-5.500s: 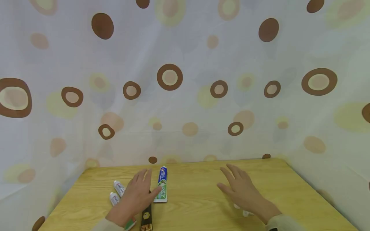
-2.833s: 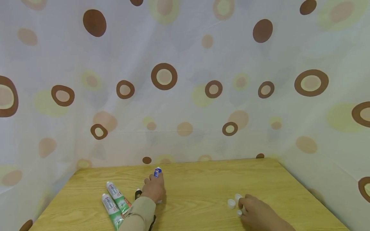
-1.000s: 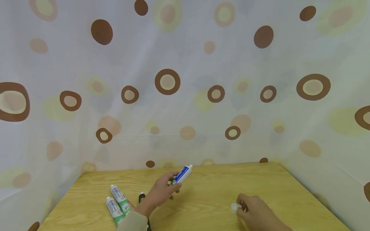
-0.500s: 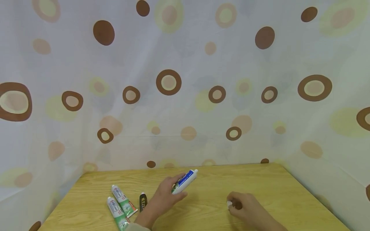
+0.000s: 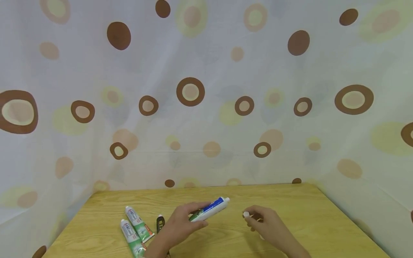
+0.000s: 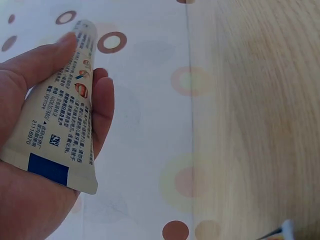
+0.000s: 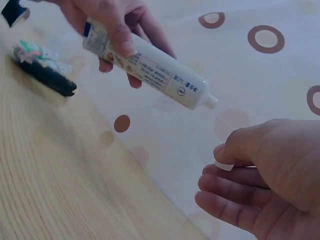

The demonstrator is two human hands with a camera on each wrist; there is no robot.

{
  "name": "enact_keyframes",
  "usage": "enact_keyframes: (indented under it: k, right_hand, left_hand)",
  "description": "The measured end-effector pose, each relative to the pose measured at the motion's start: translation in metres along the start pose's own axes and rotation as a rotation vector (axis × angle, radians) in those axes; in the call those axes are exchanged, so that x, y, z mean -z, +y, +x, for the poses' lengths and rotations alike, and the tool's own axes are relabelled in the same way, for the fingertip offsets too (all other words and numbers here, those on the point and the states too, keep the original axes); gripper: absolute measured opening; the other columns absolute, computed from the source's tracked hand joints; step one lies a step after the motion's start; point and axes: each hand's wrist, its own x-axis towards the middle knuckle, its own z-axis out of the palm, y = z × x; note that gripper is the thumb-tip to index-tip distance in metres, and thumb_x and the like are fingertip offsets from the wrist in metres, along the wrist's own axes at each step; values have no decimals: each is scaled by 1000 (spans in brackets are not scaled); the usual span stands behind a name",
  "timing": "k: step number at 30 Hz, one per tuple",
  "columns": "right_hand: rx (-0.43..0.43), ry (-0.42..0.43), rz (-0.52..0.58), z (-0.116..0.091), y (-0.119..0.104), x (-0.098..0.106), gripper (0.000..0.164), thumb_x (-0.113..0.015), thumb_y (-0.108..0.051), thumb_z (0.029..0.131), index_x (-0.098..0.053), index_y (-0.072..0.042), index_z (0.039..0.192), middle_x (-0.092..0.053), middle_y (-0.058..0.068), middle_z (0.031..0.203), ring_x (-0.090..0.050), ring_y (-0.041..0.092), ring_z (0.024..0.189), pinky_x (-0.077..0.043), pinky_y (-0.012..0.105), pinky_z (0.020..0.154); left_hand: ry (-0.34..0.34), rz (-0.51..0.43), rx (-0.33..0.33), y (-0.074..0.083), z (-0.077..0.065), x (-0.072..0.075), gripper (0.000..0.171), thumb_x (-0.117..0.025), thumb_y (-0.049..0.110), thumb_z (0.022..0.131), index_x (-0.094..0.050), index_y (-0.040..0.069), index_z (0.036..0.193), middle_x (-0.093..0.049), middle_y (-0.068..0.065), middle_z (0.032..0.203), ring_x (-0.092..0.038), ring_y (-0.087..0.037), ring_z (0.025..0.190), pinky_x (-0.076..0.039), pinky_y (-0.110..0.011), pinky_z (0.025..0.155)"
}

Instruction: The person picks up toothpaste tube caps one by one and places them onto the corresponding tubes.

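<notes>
My left hand point(image 5: 184, 222) grips a blue, white and green toothpaste tube point(image 5: 211, 210) above the table. Its narrow white nozzle points right, bare of any cap in the right wrist view. Small print covers the tube's back point(image 6: 62, 110) in the left wrist view, with the thumb along one edge. Facing the nozzle, my right hand point(image 5: 271, 225) pinches a small white cap point(image 7: 224, 165) between thumb and index finger, the other fingers loosely bent. A short gap separates cap and nozzle.
Two white-and-green toothpaste tubes point(image 5: 138, 223) lie side by side at the left of the wooden table point(image 5: 309, 211). A black tube point(image 5: 160, 223) lies beside them, partly behind my left hand. A patterned curtain point(image 5: 209, 118) encloses the table's back and sides.
My left hand, earlier open, has taken the blue toothpaste tube, lifted it and swung its nozzle rightward. The right hand has picked a cap from the white ones on the table and moved left.
</notes>
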Motion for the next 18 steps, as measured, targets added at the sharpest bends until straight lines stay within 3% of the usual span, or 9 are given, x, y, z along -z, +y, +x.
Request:
enact_keyframes:
  k: [7, 13, 18]
  right_hand:
    - [-66, -27, 139, -2, 5, 0, 41, -63, -30, 97, -62, -2, 127, -66, 11, 90, -62, 13, 69, -55, 31, 66]
    - [-77, 4, 267, -3, 4, -3, 39, -68, -23, 94, -53, 2, 119, -63, 12, 97, -65, 19, 75, -57, 32, 72]
    - [-68, -31, 354, -8, 2, -2, 34, -68, -20, 94, -59, 2, 117, -65, 13, 107, -70, 26, 91, -58, 30, 83]
  left_hand:
    - [33, -67, 5, -3, -9, -3, 43, -77, 35, 86, -68, 32, 128, -65, 0, 132, -61, -23, 110, -52, -27, 73]
    - [41, 16, -122, -2, -10, -2, 36, -76, 35, 87, -72, 27, 121, -67, 5, 129, -65, -22, 114, -54, -23, 75]
    - [45, 69, -230, 5, -11, -6, 28, -77, 28, 86, -76, 22, 114, -70, 8, 123, -66, -17, 112, -54, -21, 81]
